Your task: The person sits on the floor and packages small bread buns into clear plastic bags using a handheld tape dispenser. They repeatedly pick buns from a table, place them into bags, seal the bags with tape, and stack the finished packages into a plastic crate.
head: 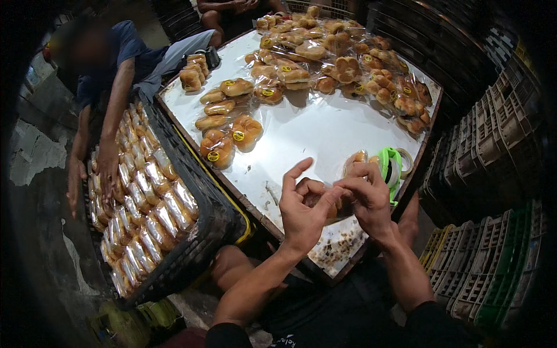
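Observation:
My left hand (307,206) and my right hand (370,198) meet over the near part of a white-topped table (278,152). Between them is a bread bun in clear plastic (333,211), partly hidden by the fingers. Both hands pinch at its wrapper, the left index finger raised. Just beyond the right hand lies another wrapped bun (359,157). A green tape dispenser (390,174) stands right of that hand, with a tape roll (405,163) beside it. Wrapped buns with yellow stickers (246,130) lie at the left of the table.
Many bagged buns (311,50) cover the table's far side. At the left, a co-worker's hands (106,169) are over a black crate (217,222) packed with wrapped bread (148,187). Another person's legs and hands show at the top. Stacked plastic crates (483,130) line the right.

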`<state>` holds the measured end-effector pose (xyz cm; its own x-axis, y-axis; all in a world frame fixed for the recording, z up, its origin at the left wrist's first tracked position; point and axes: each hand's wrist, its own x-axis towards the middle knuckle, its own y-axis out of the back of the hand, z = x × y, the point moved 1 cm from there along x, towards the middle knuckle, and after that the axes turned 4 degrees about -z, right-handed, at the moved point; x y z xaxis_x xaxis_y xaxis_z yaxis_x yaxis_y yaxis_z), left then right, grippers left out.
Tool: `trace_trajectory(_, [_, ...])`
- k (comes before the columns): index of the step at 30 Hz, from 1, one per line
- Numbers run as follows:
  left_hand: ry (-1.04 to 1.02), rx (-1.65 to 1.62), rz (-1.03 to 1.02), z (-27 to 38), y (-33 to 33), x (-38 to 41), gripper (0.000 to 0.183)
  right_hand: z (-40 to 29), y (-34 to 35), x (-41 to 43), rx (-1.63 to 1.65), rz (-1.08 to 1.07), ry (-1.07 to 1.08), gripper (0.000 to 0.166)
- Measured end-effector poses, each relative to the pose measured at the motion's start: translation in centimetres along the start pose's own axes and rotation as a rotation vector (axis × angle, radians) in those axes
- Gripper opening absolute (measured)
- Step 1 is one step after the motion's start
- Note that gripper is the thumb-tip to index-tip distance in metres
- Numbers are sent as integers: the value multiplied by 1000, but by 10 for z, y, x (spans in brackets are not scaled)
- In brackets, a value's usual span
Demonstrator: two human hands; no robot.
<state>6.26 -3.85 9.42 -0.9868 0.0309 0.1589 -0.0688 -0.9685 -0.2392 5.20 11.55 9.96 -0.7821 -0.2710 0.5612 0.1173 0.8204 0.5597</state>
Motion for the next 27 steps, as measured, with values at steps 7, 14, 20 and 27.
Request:
trace_trajectory(7, [-473, 1008, -38, 1, 13, 17, 15, 23, 0, 21, -101, -12, -29, 13])
trace_trajectory(14, [81, 149, 304, -44, 19, 19, 17, 1, -71, -1, 663, 465, -528, 27])
trace_trajectory(20, [-32, 88, 321, -39, 24, 16, 17, 51, -14, -40, 267, 566, -473, 24])
trace_trajectory(27, [-101, 178, 268, -37, 9, 12, 15, 136, 20, -131, -81, 381, -901, 34])
